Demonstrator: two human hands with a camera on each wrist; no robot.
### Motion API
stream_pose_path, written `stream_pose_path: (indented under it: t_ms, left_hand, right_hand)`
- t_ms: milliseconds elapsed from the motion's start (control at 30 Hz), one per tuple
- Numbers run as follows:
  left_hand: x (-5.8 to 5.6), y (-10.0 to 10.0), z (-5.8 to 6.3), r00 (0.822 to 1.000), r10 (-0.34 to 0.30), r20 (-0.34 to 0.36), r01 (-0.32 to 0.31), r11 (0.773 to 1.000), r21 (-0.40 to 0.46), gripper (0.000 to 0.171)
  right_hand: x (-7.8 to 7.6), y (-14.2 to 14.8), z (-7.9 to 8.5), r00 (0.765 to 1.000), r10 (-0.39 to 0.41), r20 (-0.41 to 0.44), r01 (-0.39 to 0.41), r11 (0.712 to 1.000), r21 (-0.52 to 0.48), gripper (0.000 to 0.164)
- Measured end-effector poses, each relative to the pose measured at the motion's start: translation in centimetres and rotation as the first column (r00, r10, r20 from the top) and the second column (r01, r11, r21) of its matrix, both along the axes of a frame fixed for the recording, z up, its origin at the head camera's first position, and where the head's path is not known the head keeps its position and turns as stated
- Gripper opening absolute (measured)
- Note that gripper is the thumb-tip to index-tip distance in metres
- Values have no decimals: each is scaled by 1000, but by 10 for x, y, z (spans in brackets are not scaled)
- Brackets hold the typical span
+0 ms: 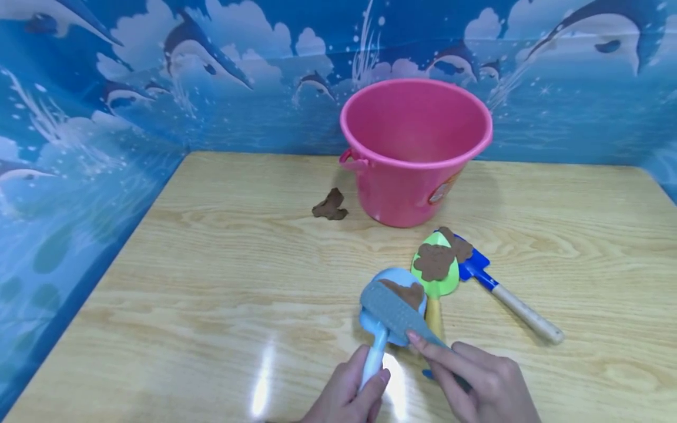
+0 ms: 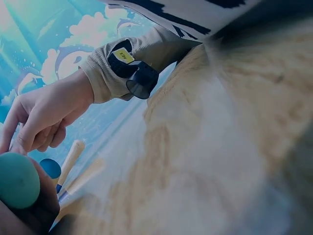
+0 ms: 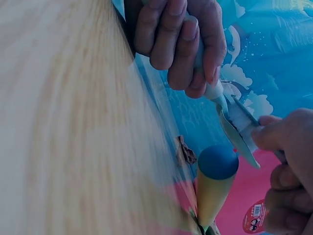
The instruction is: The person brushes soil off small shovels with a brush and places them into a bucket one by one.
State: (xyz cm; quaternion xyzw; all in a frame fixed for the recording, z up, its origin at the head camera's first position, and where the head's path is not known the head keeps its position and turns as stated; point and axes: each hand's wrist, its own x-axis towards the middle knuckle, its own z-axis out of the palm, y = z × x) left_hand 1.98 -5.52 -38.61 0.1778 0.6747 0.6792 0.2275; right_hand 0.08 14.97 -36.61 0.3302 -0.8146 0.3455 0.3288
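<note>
My left hand (image 1: 351,388) grips the handle of a light blue toy shovel (image 1: 398,276), whose blade carries a brown, mud-like lump (image 1: 406,292). In the right wrist view, my left fingers (image 3: 181,56) curl round that handle. A grey-blue brush (image 1: 391,308) is held in my right hand (image 1: 483,382), its long head lying across the shovel blade. Pale bristles seem to face the blade in the right wrist view, where my right hand (image 3: 291,161) pinches the brush. The left wrist view shows the shovel's rounded handle end (image 2: 19,180) near my left palm.
Beyond the hands stand a pink bucket (image 1: 402,194) and a brown lump (image 1: 330,205) on the wooden table (image 1: 211,282). Nearer, a green trowel (image 1: 448,282) and a dark blue shovel (image 1: 523,308) lie with brown clumps on their blades. An ocean-print sheet (image 1: 296,117) lines the back.
</note>
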Motion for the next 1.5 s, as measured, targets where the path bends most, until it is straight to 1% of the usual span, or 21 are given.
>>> stream_pose_path:
  t_ms: [167,267,400,433,500,567,633,733,767,800,833,933,1000,1067,1100,1200,1267,1333,1400,1433,1500]
  left_hand:
    - [1,0,0,1000,12,3,-12,1000,-11,18]
    - [2,0,0,1000,13,7,-12,1000,-9,19]
    - [3,0,-1,999,4,42,-4,1000,10,21]
    - [3,0,-1,998,1,55,-2,1000,20,21]
    - [2,1,-2,994,2,111,-8,999,50,25]
    - [1,1,-1,980,11,199,-28,996,82,27]
    - [0,1,0,954,28,298,-63,992,106,27]
    - [0,1,1,913,49,405,-112,985,132,25]
    - [0,1,1,909,53,414,-120,984,135,24]
    - [0,0,1,911,51,408,-116,984,134,24]
    - [0,0,1,923,45,383,-102,986,129,25]
    - [1,0,-1,975,27,219,-49,994,97,25]
    - [1,0,-2,995,21,101,-28,997,68,24]
    - [2,0,-3,1000,18,23,-20,999,49,21]
    - [2,0,-3,1000,17,8,-18,999,42,21]
    - [2,0,-3,1000,17,1,-17,1000,22,20]
    - [2,0,-2,1000,13,9,-13,1000,17,21]
    - [1,-1,-2,998,11,54,-13,999,33,23]
    - [0,-1,0,990,10,139,-18,998,59,24]
    - [0,-1,0,981,17,195,-32,997,76,24]
    - [-1,-2,2,945,22,326,-64,991,121,24]
  right_hand:
    - [0,0,-1,999,-23,23,24,998,-64,31]
    - [-3,4,-1,995,-94,25,96,991,-90,35]
    - [-6,13,-3,988,-144,48,149,984,-103,39]
    - [-6,14,-3,989,-140,51,145,984,-102,39]
    - [-6,15,-4,992,-115,43,120,986,-113,37]
    - [-6,14,-3,995,-100,32,103,987,-126,36]
    - [-7,12,0,997,-76,18,78,987,-144,35]
    - [-7,10,3,1000,22,-4,-22,992,-124,32]
    - [-6,9,3,998,58,0,-58,993,-101,31]
    - [-6,8,3,996,90,6,-89,993,-79,30]
    - [-6,8,2,993,115,11,-115,992,-55,30]
    - [-4,6,-4,990,136,40,-136,991,-15,29]
    - [-3,5,-7,991,124,56,-124,992,-6,29]
    - [-1,4,-9,991,115,75,-115,993,1,29]
    - [0,4,-9,991,104,88,-105,994,8,29]
    - [2,1,-10,991,63,117,-65,998,14,30]
    - [3,-1,-11,994,22,104,-23,1000,8,31]
    - [3,-4,-12,997,-23,77,23,1000,0,31]
    - [3,-6,-12,996,-66,56,66,998,-8,33]
    - [2,-6,-13,996,-66,56,67,997,-22,33]
    - [1,-4,-13,996,-50,72,54,997,-53,33]
